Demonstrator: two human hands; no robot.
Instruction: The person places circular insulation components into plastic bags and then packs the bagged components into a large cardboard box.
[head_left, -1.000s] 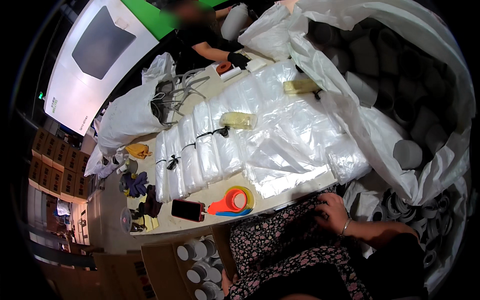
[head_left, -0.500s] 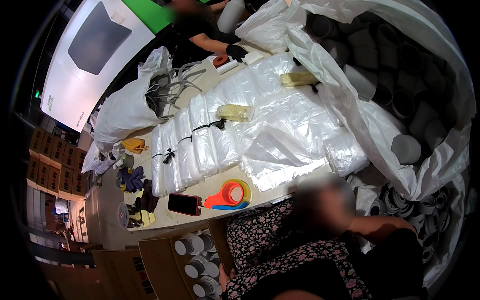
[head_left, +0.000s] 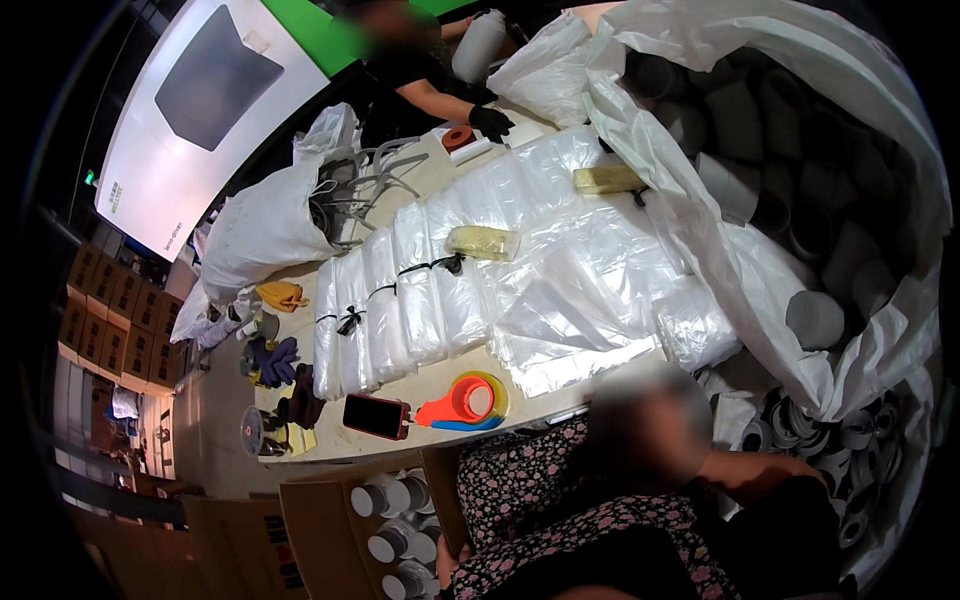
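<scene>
Floral-patterned cloth (head_left: 520, 480) covers part of my body at the lower middle. Beside it, a few fingers of my left hand (head_left: 449, 562) show at the edge of an open carton (head_left: 318, 535); cloth hides the rest. Grey and white cylindrical fittings (head_left: 388, 545) stand in that carton. A bare forearm (head_left: 765, 472), apparently my right one, runs from a black sleeve into a blurred patch at the table's near edge. The blur hides my right hand and anything in it. Clear plastic bags (head_left: 590, 310) lie just beyond.
Across the table (head_left: 340, 447), a co-worker's black-gloved hand (head_left: 490, 123) rests beside a red-brown roll (head_left: 458, 138). A phone (head_left: 375, 416) and orange tape ring (head_left: 470, 401) lie near the front edge. A large white sack (head_left: 610, 95) of grey pipe fittings (head_left: 760, 120) stands right.
The whole view has shifted, so the table and its things sit slightly lower and farther right. The co-worker's gloved fingers look more spread. My left hand stays by the carton.
</scene>
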